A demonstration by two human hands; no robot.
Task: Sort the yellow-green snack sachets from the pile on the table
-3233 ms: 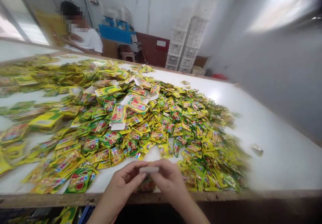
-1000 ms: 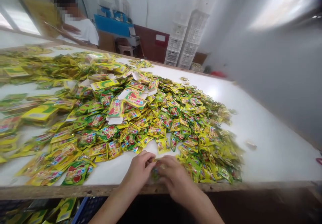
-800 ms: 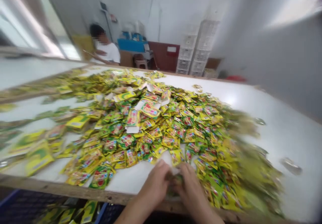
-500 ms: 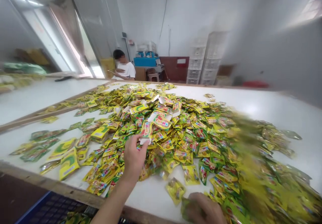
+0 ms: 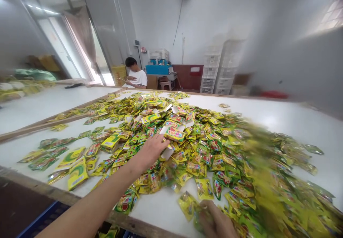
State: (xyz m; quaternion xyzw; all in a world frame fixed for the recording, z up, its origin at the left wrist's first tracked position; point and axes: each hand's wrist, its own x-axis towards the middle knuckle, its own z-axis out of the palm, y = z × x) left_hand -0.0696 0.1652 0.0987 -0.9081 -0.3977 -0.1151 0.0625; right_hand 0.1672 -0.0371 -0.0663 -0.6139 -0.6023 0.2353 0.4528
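left hand [image 5: 151,152]: fingers spread, not pinching, just touching a white-backed printed card [image 5: 167,153] on the heap of foil sachets [image 5: 193,156].
right hand [image 5: 215,219]: blurred, near the white bench [image 5: 294,123]'s near edge, beside a yellow sachet [image 5: 187,205]; grip cannot be told.
handling: sachets light, soft, slippery; pinch by the flat sealed edge.

Big heap of sachets [image 5: 203,148] sits on the bench [image 5: 284,123], spreading toward its near edge; a flat carton [image 5: 174,132] lies on top of the heap; a second bench [image 5: 48,106] runs alongside on the left; behind the far end sits a person [image 5: 136,77]; stacked crates [image 5: 214,70] stand against the wall further right; another crate [image 5: 40,220] sits below the near edge, left side.
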